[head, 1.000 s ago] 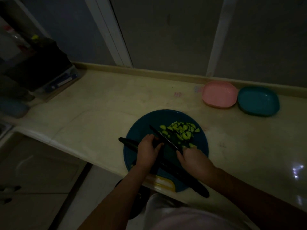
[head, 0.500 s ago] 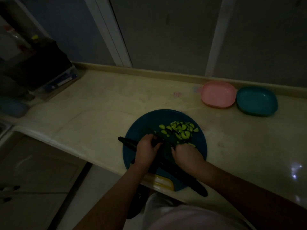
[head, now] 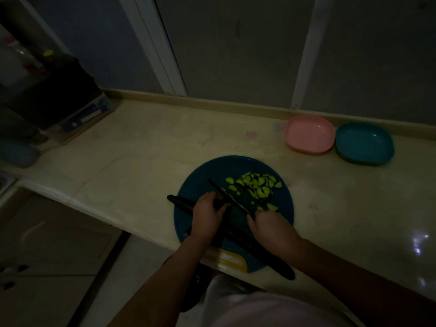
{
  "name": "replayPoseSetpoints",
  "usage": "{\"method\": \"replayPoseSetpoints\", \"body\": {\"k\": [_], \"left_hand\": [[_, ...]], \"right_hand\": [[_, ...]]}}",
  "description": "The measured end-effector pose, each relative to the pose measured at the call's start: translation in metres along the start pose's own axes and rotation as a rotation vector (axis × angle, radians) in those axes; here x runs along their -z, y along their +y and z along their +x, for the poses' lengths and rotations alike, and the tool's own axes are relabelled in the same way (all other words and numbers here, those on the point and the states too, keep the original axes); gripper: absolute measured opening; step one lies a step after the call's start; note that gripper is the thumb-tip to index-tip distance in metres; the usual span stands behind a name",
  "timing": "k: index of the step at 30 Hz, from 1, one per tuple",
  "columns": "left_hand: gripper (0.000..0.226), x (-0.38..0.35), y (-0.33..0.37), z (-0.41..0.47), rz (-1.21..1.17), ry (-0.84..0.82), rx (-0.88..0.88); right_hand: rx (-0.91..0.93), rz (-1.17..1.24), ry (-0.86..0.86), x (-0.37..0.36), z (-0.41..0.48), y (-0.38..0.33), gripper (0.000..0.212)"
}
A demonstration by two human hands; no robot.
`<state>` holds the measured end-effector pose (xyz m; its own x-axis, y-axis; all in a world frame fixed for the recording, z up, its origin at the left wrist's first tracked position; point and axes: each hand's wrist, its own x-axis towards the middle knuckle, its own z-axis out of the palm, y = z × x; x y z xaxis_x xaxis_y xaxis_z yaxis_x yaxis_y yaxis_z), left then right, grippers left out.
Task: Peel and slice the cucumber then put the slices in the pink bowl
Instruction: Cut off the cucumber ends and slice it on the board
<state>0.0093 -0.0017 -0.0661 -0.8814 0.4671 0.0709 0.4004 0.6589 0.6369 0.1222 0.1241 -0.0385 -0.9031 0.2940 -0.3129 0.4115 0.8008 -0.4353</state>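
On a round blue cutting board [head: 200, 180] lies a pile of green cucumber slices [head: 257, 186]. My right hand [head: 269, 228] grips a dark knife [head: 231, 197] whose blade points up-left across the board, just left of the slices. My left hand [head: 207, 213] presses on a dark cucumber piece [head: 223, 230] under the blade. The empty pink bowl [head: 309, 135] stands at the back right of the counter, well away from both hands.
A teal bowl [head: 363, 143] sits right beside the pink one. A long dark object [head: 266, 256], perhaps a whole cucumber, lies diagonally across the board under my hands. Dark boxes [head: 70, 102] crowd the counter's left end. The counter edge runs just below the board.
My right hand has drawn back toward me and the knife blade shows above the cucumber again after a forward stroke. The left hand has stayed in place.
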Motion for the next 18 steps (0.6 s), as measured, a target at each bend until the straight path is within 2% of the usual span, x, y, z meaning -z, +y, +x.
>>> {"method": "replayPoseSetpoints", "body": {"k": [7,10,13,14,15,18], "left_hand": [[0.022,-0.002,-0.004,0.002,-0.016,-0.024,0.037],[0.021,-0.002,-0.003,0.002,-0.023,-0.021,0.041],[0.017,-0.001,-0.001,0.001,-0.002,-0.013,0.029],[0.016,-0.001,-0.001,0.001,0.006,-0.013,0.027],[0.016,0.000,-0.001,0.001,0.012,-0.016,0.028],[0.018,-0.001,-0.003,0.003,0.014,-0.029,0.019]], "right_hand": [[0.021,-0.026,0.003,-0.004,0.005,0.002,0.044],[0.069,-0.113,-0.005,-0.004,0.008,-0.006,0.034],[0.106,-0.217,0.093,0.000,0.009,-0.014,0.020],[0.100,-0.221,0.138,0.003,0.010,-0.016,0.022],[0.082,-0.199,0.122,0.002,0.011,-0.017,0.026],[0.056,-0.174,-0.078,-0.004,0.014,-0.015,0.031]]}}
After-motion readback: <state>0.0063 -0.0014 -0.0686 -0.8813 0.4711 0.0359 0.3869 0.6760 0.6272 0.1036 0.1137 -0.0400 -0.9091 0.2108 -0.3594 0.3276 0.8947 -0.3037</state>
